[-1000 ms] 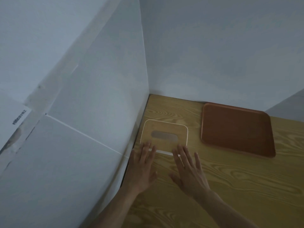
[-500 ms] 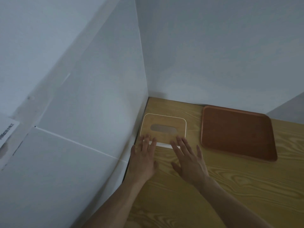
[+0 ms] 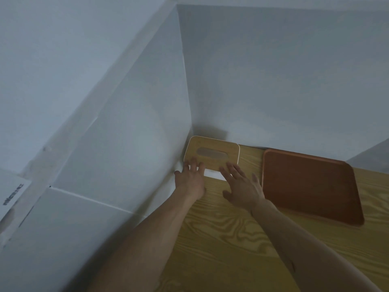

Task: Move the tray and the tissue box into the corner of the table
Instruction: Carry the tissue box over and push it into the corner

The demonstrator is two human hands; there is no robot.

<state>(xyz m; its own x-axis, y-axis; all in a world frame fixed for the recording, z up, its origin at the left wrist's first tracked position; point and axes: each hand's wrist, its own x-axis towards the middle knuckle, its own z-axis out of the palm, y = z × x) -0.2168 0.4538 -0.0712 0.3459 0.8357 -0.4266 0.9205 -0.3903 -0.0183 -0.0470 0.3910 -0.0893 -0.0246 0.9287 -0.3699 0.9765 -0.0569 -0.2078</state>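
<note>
The tissue box [image 3: 212, 153], white with a wooden lid and an oval slot, sits in the corner where the two white walls meet. My left hand [image 3: 190, 179] lies flat with its fingertips on the box's near left edge. My right hand [image 3: 242, 186] is spread flat, fingertips touching the box's near right edge. Neither hand grips the box; the fingers are apart. The brown tray [image 3: 311, 184] lies flat on the wooden table [image 3: 221, 249] to the right of the box, its far edge near the back wall, with a gap of bare table between them.
White walls [image 3: 273, 81] close the table on the left and at the back. A white panel with a paper label [image 3: 12, 194] stands at the far left. Bare wooden table surface extends toward me in front of the box and tray.
Both hands have slid the tissue box away from me, along the left wall into the corner. The tray has not moved on the table.
</note>
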